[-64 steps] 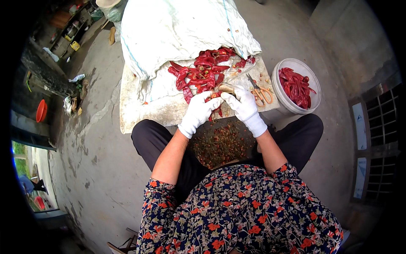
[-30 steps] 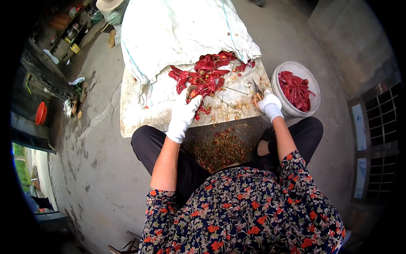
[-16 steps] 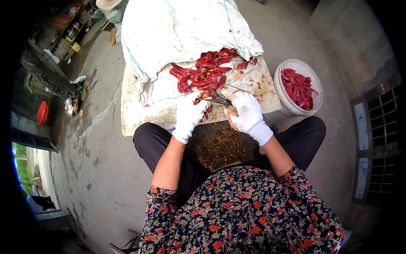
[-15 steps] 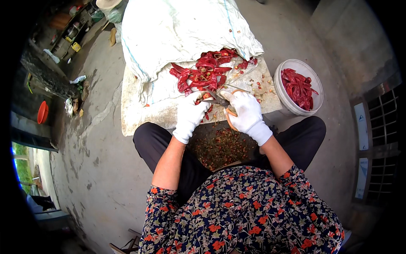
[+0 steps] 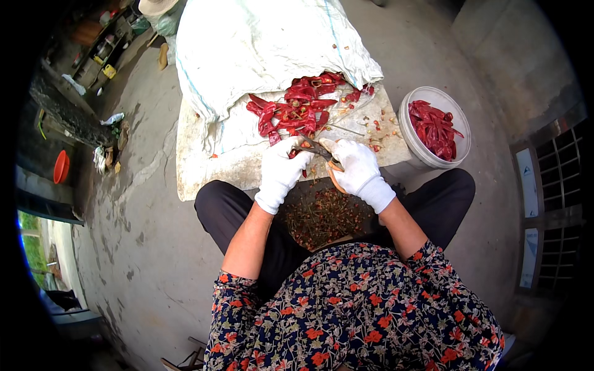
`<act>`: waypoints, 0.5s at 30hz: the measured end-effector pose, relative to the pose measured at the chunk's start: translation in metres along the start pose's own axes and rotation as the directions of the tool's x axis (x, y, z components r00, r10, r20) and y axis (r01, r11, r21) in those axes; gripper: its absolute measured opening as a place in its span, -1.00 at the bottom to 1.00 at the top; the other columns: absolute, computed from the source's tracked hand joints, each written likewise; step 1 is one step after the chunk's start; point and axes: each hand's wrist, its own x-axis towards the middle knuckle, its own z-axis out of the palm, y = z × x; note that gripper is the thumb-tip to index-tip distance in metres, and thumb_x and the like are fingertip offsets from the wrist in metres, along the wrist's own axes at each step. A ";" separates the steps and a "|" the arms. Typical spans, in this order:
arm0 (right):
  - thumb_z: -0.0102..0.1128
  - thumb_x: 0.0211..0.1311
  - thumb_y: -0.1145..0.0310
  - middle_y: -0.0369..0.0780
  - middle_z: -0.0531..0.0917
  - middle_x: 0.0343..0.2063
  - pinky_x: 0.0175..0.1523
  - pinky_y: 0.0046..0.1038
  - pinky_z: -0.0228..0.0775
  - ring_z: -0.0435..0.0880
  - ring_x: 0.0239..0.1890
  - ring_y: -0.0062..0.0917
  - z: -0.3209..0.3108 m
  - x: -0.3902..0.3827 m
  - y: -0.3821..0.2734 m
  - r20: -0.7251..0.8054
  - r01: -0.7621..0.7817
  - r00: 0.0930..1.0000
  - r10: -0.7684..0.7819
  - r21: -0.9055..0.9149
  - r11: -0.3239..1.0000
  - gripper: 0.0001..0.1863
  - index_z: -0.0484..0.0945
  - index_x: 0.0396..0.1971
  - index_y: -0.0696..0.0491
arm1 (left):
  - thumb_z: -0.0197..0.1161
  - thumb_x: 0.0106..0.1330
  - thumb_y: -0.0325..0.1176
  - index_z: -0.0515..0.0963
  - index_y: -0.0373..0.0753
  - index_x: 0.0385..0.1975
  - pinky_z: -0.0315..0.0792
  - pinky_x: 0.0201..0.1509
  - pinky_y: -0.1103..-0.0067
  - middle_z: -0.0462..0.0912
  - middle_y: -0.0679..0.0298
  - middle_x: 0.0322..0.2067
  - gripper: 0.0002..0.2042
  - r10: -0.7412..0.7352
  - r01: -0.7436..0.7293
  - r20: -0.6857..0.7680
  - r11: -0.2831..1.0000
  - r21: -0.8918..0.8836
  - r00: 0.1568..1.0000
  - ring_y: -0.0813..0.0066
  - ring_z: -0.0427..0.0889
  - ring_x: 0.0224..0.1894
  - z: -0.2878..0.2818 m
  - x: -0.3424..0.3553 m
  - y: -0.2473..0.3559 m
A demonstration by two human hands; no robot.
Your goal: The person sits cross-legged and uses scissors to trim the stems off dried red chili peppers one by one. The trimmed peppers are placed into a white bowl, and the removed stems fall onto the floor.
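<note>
My left hand (image 5: 281, 170), in a white glove, pinches a red chilli (image 5: 305, 144) at the near edge of a pale, stained board (image 5: 201, 173). My gloved right hand (image 5: 359, 170) grips orange-handled scissors (image 5: 335, 177), their dark blades angled left across the chilli beside my left fingers. Just beyond both hands, red chillies (image 5: 291, 111) lie in a loose pile under the open edge of a large white woven sack (image 5: 266, 43). Stems and small red bits (image 5: 315, 213) are heaped below, between my bent knees.
A white bucket (image 5: 404, 123) of red chillies stands at the board's right. Along the left are cluttered shelves (image 5: 102, 49), a dark trunk-like post (image 5: 71, 108), a red plastic basin (image 5: 60, 167) and a doorway. Concrete floor (image 5: 136, 247) surrounds the board; a barred window (image 5: 554, 179) is at far right.
The scissors lay on the board's right earlier; my right hand took hold of them and brought them to the middle, blades now at the chilli in my left hand.
</note>
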 end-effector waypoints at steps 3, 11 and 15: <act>0.29 0.25 0.12 -0.07 0.72 -0.25 -0.04 -0.13 0.59 0.74 -0.16 -0.13 -0.002 0.001 -0.003 0.048 -0.028 0.998 0.030 -0.057 0.998 -0.66 0.72 -0.09 0.00 | 0.41 0.22 -0.49 0.74 -0.30 -0.12 0.48 -0.38 0.65 0.68 0.44 -0.49 -0.77 -0.014 0.012 -0.023 0.998 -0.056 1.000 0.75 0.56 -0.48 0.000 0.000 -0.002; 0.23 0.32 0.06 -0.05 0.73 -0.46 -0.18 -0.03 0.57 0.75 -0.36 -0.05 -0.003 -0.004 -0.006 0.029 -0.099 0.995 0.096 0.154 0.983 -0.69 0.70 -0.36 0.01 | 0.46 0.32 -0.38 0.71 -0.32 -0.10 0.45 -0.43 0.67 0.68 0.43 -0.44 -0.77 -0.156 0.119 -0.119 0.955 -0.272 0.981 0.74 0.53 -0.51 -0.011 0.009 0.004; 0.15 0.37 -0.01 -0.01 0.78 -0.32 -0.09 -0.03 0.61 0.79 -0.22 -0.04 0.024 0.003 0.048 0.034 -0.499 0.866 0.498 0.103 0.860 -0.64 0.69 -0.23 -0.02 | 0.34 0.48 -0.28 0.63 -0.31 0.11 0.42 -0.48 0.70 0.68 0.37 -0.34 -0.68 -0.150 0.018 -0.283 0.907 -0.420 0.947 0.71 0.55 -0.49 -0.035 0.019 0.001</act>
